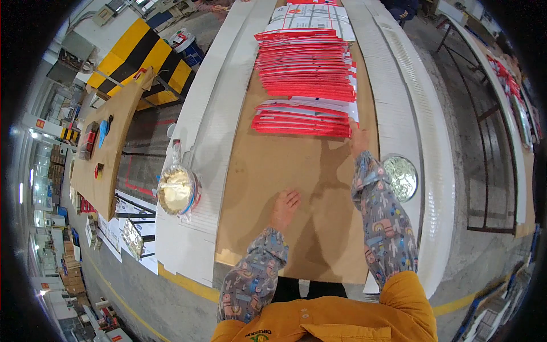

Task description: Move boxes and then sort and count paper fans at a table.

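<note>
Red-and-white flat card-like pieces [305, 74] lie in two overlapping batches on the far half of the work surface, directly ahead of the person.

The surface is a long worktable covered in white corrugated sheeting [194, 134], with ridged strips along both sides. Down its middle runs a long, smooth brown board [245, 182], on which both batches rest.

The larger batch stretches away from the person. Its pieces overlap like shingles, showing mainly bright red near edges with thin white and grey bands between them. The edges are slightly uneven at both ends, and the farthest piece projects to the left. White printed flat packages with red portions [310, 18] lie beyond it.

The smaller batch is nearer the person, separated by a narrow gap. Its red edges bow slightly, and its uppermost visible face is whitish.

On the left of the table stands a round tub in clear plastic wrap, with pale yellow contents [176, 191]. On the right sits a round, silvery, shiny-surfaced dish [400, 178].

The right hand [359, 139] is at the right end of the smaller batch; whether it pinches a piece cannot be told. The left hand [285, 210] is over the bare brown board, its fingers side by side and loosely bent; how far they close cannot be told.
</note>
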### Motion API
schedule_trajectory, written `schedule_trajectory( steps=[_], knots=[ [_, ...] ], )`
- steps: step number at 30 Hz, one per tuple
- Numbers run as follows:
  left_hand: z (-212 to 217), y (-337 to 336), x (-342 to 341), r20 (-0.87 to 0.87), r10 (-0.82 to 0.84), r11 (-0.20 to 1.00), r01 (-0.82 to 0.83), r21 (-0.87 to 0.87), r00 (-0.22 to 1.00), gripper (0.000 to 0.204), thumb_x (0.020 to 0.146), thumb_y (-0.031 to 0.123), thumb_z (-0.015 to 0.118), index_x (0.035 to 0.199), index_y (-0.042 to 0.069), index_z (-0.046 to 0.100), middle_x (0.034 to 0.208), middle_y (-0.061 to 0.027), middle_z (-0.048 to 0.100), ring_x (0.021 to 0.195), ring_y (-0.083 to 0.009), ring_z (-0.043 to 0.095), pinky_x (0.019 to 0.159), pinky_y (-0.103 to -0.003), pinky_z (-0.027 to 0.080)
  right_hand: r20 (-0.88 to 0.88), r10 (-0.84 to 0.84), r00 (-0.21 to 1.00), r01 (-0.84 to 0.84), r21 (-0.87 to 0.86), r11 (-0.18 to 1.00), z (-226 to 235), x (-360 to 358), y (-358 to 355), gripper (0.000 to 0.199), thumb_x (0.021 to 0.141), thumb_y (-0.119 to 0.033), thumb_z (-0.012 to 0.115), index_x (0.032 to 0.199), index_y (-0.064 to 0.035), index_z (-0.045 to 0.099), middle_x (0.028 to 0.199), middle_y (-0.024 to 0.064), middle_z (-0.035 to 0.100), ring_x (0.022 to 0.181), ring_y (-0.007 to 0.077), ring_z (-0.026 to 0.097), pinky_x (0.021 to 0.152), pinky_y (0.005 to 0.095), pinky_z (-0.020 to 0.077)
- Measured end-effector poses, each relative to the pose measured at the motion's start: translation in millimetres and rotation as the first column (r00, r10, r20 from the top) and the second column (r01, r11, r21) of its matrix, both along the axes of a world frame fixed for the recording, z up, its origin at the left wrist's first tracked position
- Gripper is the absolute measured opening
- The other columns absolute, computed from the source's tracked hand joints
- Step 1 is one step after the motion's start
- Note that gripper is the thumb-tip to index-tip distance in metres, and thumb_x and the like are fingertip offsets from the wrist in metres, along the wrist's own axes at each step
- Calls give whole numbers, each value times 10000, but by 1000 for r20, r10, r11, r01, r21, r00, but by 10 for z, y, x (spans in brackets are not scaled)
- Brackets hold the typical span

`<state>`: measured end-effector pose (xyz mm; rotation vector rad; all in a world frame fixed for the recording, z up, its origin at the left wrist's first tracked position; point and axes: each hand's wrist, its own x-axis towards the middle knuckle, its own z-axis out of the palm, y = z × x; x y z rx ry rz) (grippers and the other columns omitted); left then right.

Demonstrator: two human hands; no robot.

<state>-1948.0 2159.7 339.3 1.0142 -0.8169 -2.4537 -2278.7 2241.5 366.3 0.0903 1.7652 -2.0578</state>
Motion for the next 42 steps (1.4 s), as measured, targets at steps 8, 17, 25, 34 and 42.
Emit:
schedule_trajectory(
  steps=[8,17,25,34,42],
  knots=[
    [175,-195,-636,70,-104,991,97,92,992,516,895,357,529,1249,-2,421,1218,-170,502,1132,-282,501,972,-404,405,265,-43,963,14,109,994,-479,-710,-272,516,700,-480,736,926,-31,619,856,93,651,733,194,655,616,361,536],
    [555,-609,-1816,103,49,988,-63,144,994,715,797,389,695,1298,17,346,1265,-146,462,1177,-261,440,983,-402,376,430,115,896,-162,75,984,184,-159,-227,268,838,-258,639,1053,-101,607,991,72,641,803,204,618,665,361,520],
    [495,-853,-2024,26,470,880,-466,-90,882,641,693,40,751,1247,18,429,1209,-141,523,1069,-261,532,897,-400,471,268,40,963,-30,-42,999,16,1040,-245,386,867,-234,615,1148,21,544,1068,99,614,937,189,591,767,337,480],
    [515,-944,-1925,218,466,885,-456,-99,857,571,625,-32,738,1150,-9,515,1113,-134,582,958,-268,588,860,-386,497,-137,148,979,10,769,640,10,601,30,517,853,-312,636,1160,84,510,1127,151,580,987,227,557,877,337,423],
    [561,-1031,-1932,170,433,897,-441,12,885,485,631,-19,729,1082,9,553,1038,-118,607,938,-247,600,826,-398,519,70,79,994,-83,53,995,26,793,-306,499,879,-276,601,1233,41,452,1152,122,563,997,199,563,868,339,455]
  ],
)
